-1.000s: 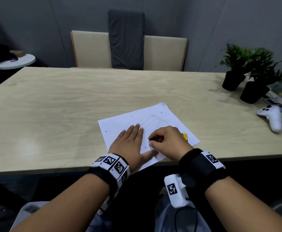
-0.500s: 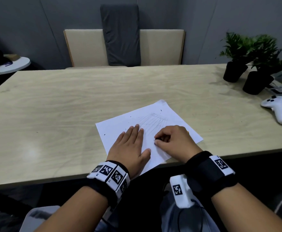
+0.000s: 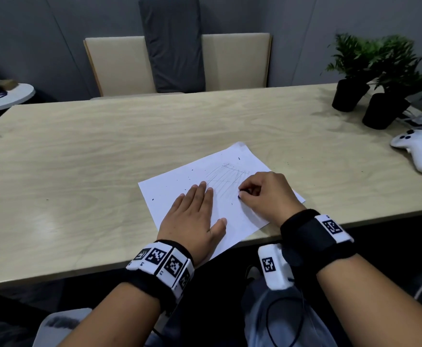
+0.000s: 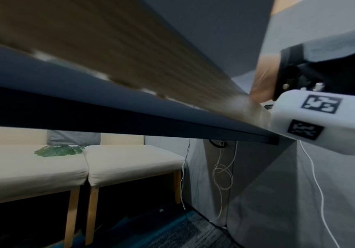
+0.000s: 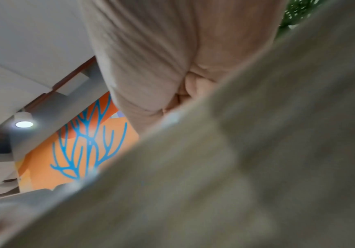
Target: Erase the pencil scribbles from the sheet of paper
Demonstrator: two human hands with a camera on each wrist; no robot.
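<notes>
A white sheet of paper (image 3: 175,186) lies askew on the wooden table (image 3: 79,159), its near corner over the front edge. Faint pencil scribbles (image 3: 226,175) cover its far right part, and dark crumbs dot the sheet. My left hand (image 3: 195,209) lies flat on the paper with straight fingers, pressing it down. To its right, my right hand (image 3: 245,192) has curled fingers pinching a small eraser whose dark tip (image 3: 239,195) touches the paper at the scribbles' near edge. The right wrist view shows only the heel of my palm (image 5: 151,58) over the blurred table.
Two potted plants in black pots (image 3: 350,96) (image 3: 385,108) stand at the far right, with a white game controller (image 3: 417,151) in front of them. A beige bench with a grey cushion (image 3: 177,63) is behind the table. A round white side table (image 3: 4,96) is at the left.
My right hand has slid right, away from my left thumb, still pinching the eraser. A yellow bit beside it is now hidden. My left hand stays flat.
</notes>
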